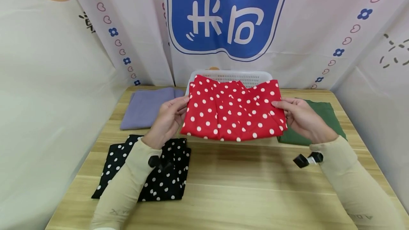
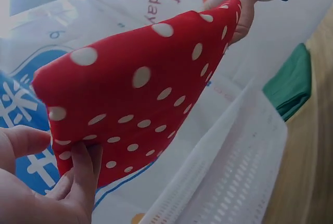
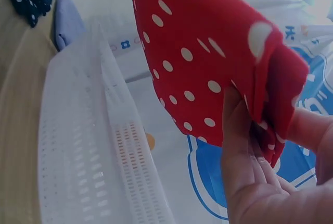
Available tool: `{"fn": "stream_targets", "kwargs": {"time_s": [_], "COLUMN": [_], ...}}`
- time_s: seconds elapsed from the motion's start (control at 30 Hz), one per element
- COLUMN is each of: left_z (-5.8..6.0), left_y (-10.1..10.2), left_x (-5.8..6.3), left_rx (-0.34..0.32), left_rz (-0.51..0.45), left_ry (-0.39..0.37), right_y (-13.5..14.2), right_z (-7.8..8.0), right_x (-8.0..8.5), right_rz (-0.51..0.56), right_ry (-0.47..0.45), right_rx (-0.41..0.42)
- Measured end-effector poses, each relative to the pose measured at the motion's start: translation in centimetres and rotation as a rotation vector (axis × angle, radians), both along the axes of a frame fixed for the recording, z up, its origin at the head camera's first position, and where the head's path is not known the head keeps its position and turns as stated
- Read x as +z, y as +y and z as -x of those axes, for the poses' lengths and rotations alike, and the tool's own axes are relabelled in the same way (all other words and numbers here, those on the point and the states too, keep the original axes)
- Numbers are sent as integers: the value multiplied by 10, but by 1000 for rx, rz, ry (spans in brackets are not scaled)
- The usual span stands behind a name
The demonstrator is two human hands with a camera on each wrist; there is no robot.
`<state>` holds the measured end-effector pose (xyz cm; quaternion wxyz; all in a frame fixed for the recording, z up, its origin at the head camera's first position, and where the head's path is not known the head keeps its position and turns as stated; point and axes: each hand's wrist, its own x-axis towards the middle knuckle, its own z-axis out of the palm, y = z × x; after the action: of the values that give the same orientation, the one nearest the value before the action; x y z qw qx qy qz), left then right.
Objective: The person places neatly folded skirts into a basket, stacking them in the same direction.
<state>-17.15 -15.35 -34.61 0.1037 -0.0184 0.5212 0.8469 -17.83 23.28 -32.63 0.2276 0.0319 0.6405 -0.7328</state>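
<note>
A folded red cloth with white polka dots (image 1: 233, 113) is held up in the air by its two sides. My left hand (image 1: 169, 118) pinches its left edge, thumb on one face and fingers on the other, as the left wrist view shows. The right edge is pinched the same way by my right hand (image 1: 301, 118); in the right wrist view the fingers (image 3: 244, 146) press against the folded layers. Behind and below the cloth stands a white perforated plastic basket (image 1: 252, 77), mostly hidden by it in the head view.
On the wooden table (image 1: 249, 180), a folded purple cloth (image 1: 143, 107) lies left of the basket. A black cloth with white dots (image 1: 169, 184) lies nearer, partly under my left forearm. A folded green cloth (image 1: 326, 116) is at the right. Printed fabric (image 1: 143, 17) hangs behind.
</note>
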Motion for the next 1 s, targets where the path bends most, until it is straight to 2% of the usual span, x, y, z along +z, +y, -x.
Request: {"fn": "stream_targets", "kwargs": {"time_s": [0.13,0.33,0.5,0.67,0.8,1.0], "left_z": [23,60,83,97,102,105], "left_y": [6,15,19,24,28,29], "left_x": [0,-5,-14,-25,-32,-33], "left_rx": [43,117,143,117,91,82], "left_rz": [26,129,180,243,318,396], "left_ry": [15,-31,-58,-79,-81,-87], "right_y": [-6,-14,-17,-17,-18,-22], "right_z": [22,51,68,79,83,86], "right_x": [0,-2,-6,-16,-24,-32], "right_rz": [-4,-66,-133,-233,-278,-295], "right_ry": [20,16,12,15,15,34], "right_rx": [-45,-105,-145,-157,-160,-163]}}
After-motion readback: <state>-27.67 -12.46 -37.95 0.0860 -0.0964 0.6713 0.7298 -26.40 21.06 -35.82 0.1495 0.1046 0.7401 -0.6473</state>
